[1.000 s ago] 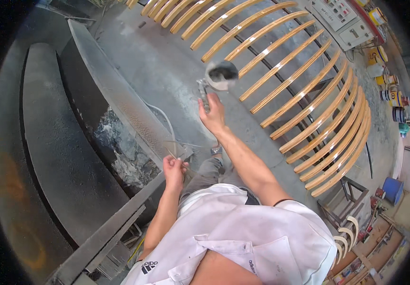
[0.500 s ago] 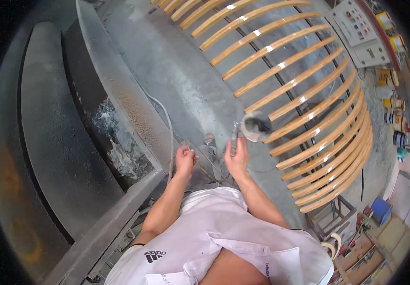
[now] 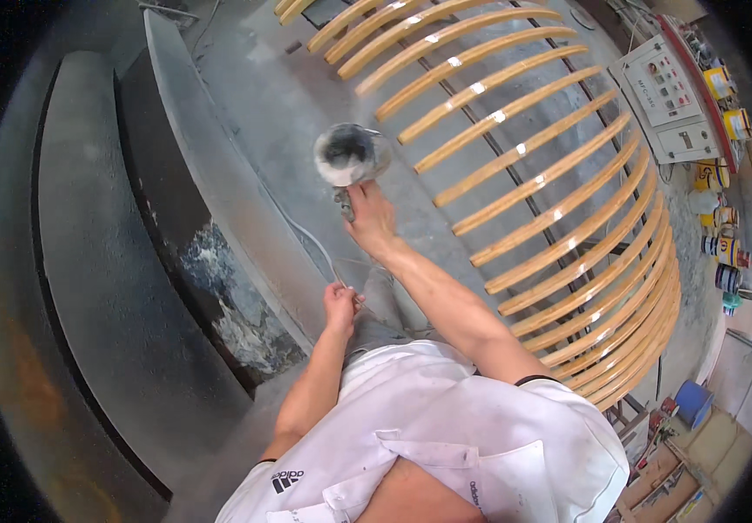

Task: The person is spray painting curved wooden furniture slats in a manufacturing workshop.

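Overhead, the right hand (image 3: 372,222) holds the spray gun (image 3: 350,161) upright, cup topmost.

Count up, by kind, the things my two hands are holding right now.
Grey metal spray gun with a round cup, in the right hand: 1
Thin pale hose, in the left hand: 1
Total: 2

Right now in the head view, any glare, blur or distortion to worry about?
Head view: strong fisheye, curved pale wooden slats bow toward a black rim; white glare spots on the slats; grey spray-gun cup in the right hand slightly soft; left hand sharp.
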The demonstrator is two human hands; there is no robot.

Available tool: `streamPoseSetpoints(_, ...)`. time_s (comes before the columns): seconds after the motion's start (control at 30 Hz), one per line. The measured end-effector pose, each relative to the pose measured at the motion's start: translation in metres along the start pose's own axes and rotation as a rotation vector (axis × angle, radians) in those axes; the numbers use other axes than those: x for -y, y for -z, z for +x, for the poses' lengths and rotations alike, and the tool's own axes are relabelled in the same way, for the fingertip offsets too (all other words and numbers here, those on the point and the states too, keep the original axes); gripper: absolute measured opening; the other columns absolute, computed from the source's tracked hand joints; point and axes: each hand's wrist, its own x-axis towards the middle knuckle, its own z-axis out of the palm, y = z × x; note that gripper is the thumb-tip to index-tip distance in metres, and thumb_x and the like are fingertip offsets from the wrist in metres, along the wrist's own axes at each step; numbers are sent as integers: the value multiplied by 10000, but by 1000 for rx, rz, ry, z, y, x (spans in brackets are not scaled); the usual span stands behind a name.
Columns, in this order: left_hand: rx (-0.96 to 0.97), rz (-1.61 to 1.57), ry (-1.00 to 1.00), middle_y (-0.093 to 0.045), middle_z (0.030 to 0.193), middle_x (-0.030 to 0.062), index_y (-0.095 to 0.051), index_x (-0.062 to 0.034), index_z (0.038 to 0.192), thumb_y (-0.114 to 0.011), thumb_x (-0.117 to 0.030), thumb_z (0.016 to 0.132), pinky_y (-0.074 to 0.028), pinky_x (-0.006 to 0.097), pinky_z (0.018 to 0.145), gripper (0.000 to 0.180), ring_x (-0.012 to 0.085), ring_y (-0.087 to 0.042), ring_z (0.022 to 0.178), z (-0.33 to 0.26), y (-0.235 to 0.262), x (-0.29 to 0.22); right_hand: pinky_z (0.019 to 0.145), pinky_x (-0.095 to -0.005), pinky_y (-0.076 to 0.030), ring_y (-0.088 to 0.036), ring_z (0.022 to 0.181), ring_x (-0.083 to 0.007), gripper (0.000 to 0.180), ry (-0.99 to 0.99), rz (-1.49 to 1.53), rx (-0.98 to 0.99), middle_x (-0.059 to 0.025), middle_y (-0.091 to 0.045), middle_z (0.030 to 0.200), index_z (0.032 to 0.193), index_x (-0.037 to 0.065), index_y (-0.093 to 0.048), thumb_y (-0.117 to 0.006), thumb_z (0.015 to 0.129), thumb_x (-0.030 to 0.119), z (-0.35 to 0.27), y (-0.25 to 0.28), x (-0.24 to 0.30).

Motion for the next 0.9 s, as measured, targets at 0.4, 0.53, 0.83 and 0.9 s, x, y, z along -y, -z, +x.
streamPoseSetpoints(0.4, -62, -46, 44, -583, 799, 63, -436, -74, 1097, -509, -21, 884, -448, 241, 480, 231, 167, -620, 645, 66, 31, -107, 831, -491, -477, -542, 1033, -423, 640, -90, -14, 85, -205, -537, 1149, 1237, 60, -512, -750, 644, 83, 63, -9, -6)
streamPoseSetpoints(0.53, -6, -91, 29, -583, 795, 55, -413, -20, 1184, -529, -7, 886, -445, 249, 485, 320, 166, -619, 645, 66, 25, -119, 819, -498, -470, -549, 1001, -428, 598, -209, -99, 95, -220, -542, 1148, 1255, 47, -501, -716, 699, 88, 7, 13, -6)
streamPoseSetpoints(0.83, 57, -96, 19, -557, 774, 48, -426, -50, 1129, -526, 11, 877, -446, 261, 464, 278, 185, -630, 659, 100, 18, -157, 777, -502, -479, -554, 980, -419, 582, -197, -158, 95, -210, -545, 1124, 1249, 79, -509, -708, 703, 94, 79, -20, 12)
streamPoseSetpoints(0.9, 76, -110, 20, -547, 773, 42, -422, -57, 1132, -527, 11, 879, -447, 258, 467, 283, 187, -630, 661, 117, 18, -178, 775, -491, -486, -553, 992, -409, 592, -118, -126, 80, -198, -542, 1114, 1235, 86, -513, -718, 680, 89, 133, -46, 14)
